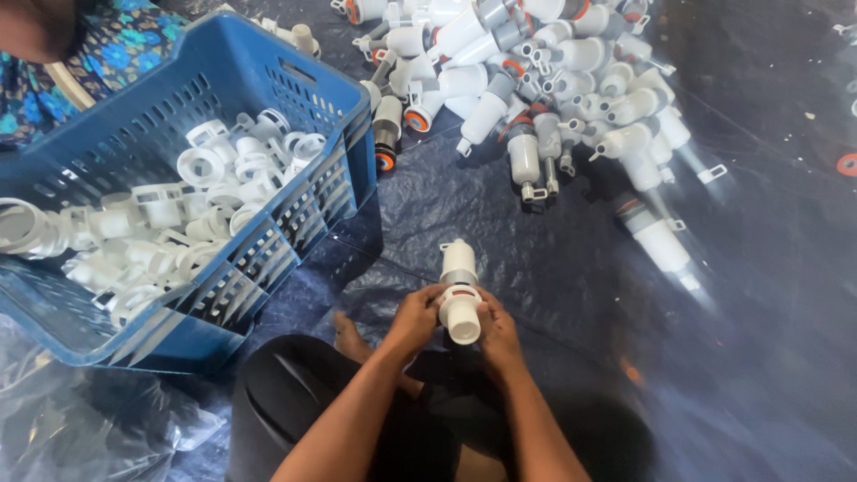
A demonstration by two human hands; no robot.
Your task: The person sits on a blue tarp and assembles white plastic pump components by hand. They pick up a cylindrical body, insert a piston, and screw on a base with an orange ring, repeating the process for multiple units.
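Note:
Both my hands grip one white plastic valve part [461, 303] low in the middle of the head view. My left hand [412, 319] wraps its left side and my right hand [496, 328] closes on its right side. The part is a stubby tube with a thin orange ring near its middle, and its open end points toward me. Its far end sticks out beyond my fingers. My bare foot [350, 332] and dark-trousered knee lie just left of the hands.
A blue slatted crate [335, 107] at left holds several loose white plastic fittings [192, 214]. A heap of assembled white and grey valves [536, 80] lies at the top centre on dark plastic sheeting [768, 295]. Another person in flowered clothing [116, 45] sits top left.

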